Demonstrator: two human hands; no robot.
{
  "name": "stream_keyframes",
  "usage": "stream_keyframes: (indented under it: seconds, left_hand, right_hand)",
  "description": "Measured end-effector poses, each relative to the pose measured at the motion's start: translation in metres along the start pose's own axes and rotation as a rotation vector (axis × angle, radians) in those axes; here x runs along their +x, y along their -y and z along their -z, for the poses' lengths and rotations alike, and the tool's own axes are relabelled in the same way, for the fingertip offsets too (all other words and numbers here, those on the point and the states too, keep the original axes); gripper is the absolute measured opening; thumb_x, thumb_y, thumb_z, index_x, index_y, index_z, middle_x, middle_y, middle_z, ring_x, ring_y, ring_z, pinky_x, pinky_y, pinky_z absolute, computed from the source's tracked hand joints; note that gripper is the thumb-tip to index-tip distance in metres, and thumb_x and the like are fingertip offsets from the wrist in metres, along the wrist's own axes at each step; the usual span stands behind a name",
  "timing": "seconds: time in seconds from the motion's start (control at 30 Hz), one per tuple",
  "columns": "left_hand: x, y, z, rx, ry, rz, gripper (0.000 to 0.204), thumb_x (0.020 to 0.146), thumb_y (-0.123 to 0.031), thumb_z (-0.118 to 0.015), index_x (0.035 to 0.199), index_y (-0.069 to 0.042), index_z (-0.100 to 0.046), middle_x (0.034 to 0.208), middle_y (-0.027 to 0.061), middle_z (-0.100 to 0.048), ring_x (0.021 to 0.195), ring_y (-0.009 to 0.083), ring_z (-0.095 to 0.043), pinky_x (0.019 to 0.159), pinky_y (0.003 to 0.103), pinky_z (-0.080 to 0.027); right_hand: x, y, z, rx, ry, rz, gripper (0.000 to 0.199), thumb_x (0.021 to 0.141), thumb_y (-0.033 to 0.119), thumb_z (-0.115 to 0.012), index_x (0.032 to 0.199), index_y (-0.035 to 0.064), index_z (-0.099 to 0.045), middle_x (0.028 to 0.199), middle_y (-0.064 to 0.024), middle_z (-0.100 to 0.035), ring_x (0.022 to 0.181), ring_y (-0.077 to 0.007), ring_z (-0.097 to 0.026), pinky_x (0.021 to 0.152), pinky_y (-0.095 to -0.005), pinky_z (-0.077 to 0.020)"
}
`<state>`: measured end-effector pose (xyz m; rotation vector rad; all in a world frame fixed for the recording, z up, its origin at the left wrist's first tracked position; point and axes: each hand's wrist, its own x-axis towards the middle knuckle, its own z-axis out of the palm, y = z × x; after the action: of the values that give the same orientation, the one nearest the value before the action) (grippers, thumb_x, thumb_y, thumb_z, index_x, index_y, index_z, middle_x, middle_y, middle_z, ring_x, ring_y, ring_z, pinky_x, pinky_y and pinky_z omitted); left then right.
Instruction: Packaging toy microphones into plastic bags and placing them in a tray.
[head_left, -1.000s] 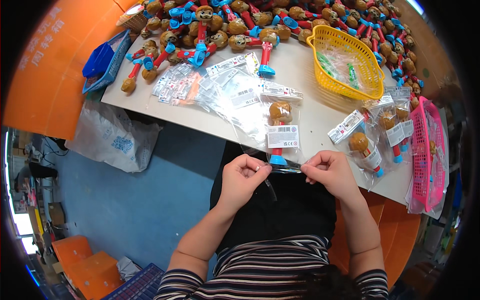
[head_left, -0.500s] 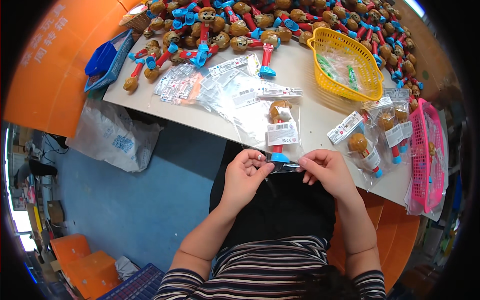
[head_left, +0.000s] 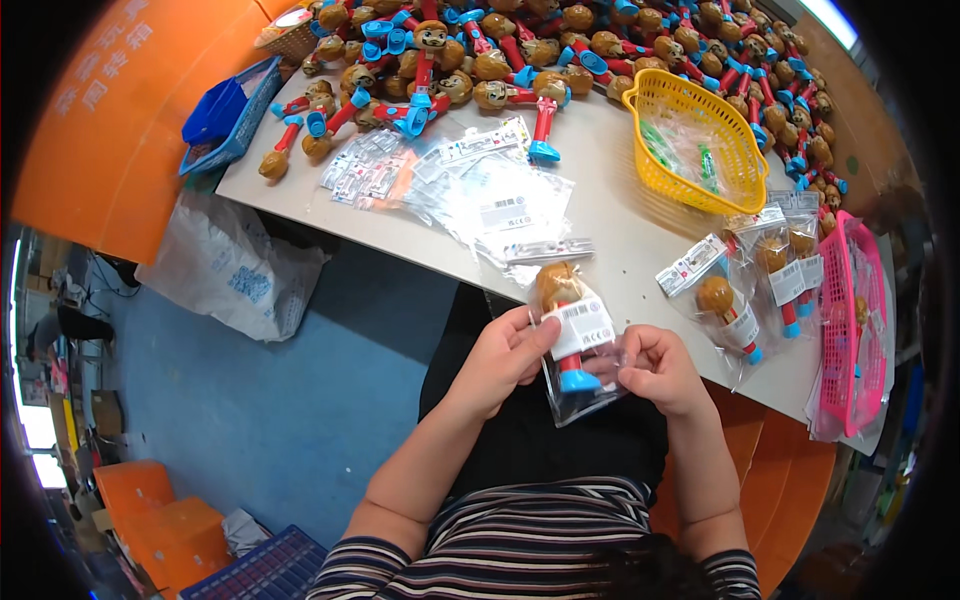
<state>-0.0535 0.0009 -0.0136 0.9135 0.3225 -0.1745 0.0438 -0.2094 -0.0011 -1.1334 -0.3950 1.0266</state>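
Note:
A candy dispenser with a brown character head, red stem and blue foot (head_left: 578,381) lies inside a clear plastic bag (head_left: 568,407) with a white label. My left hand (head_left: 505,358) pinches the bag's left side, thumb on the label. At the opposite edge, my right hand (head_left: 660,370) is closed on the clear film. Both hold it at the table's front edge, its open-looking end toward me and its printed header card (head_left: 548,250) pointing away. Flat printed bags (head_left: 500,205) lie just beyond.
Loose dispensers (head_left: 480,60) pile across the back of the table. A yellow basket (head_left: 745,200) holds small clear packets with green pieces. Bagged dispensers (head_left: 740,315) lie at right beside a pink basket (head_left: 850,340). Blue trays (head_left: 235,140) stand at the left edge.
My hands have shifted from the bag's near end up along its sides. The bagged dispenser has come nearer me and tilted, its foot end swinging right.

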Motion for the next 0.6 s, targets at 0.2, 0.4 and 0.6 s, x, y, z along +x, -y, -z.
stream_keyframes:
  seconds: [0.2, 0.4, 0.6]
  left_hand:
    - [0.003, -0.001, -0.010, -0.227, -0.026, -0.062, 0.034, 0.092, -0.022, -0.064, 0.117, -0.003, -0.050, 0.075, -0.0051, -0.054, 0.049, -0.0009, -0.031, 0.045, 0.017, -0.021]
    - [0.003, -0.001, -0.023, -0.187, -0.162, -0.284, 0.045, 0.090, -0.013, -0.066, 0.127, -0.002, -0.043, 0.101, 0.0078, -0.064, 0.072, 0.0035, -0.056, 0.053, 0.016, -0.038]
    - [0.000, 0.001, -0.025, -0.060, -0.114, -0.421, 0.055, 0.091, -0.012, -0.063, 0.137, -0.001, -0.036, 0.115, 0.0158, -0.061, 0.106, 0.0214, -0.062, 0.077, 0.026, -0.054]
  right_hand:
    - [-0.010, -0.015, 0.003, 0.153, 0.056, -0.034, 0.015, 0.082, 0.002, -0.062, 0.090, 0.0035, -0.049, 0.107, -0.0259, -0.063, 0.100, -0.0284, -0.066, 0.085, -0.0340, -0.0548]
    - [-0.017, -0.028, -0.043, 0.115, -0.314, 0.158, 0.080, 0.078, -0.008, -0.067, 0.141, 0.0061, -0.021, 0.112, -0.0212, -0.058, 0.104, -0.0250, -0.061, 0.087, -0.0352, -0.0535]
    - [-0.007, -0.035, -0.043, 0.192, -0.390, 0.173, 0.074, 0.083, -0.004, -0.064, 0.144, 0.0028, -0.022, 0.115, -0.0192, -0.056, 0.106, -0.0232, -0.059, 0.091, -0.0327, -0.0499]
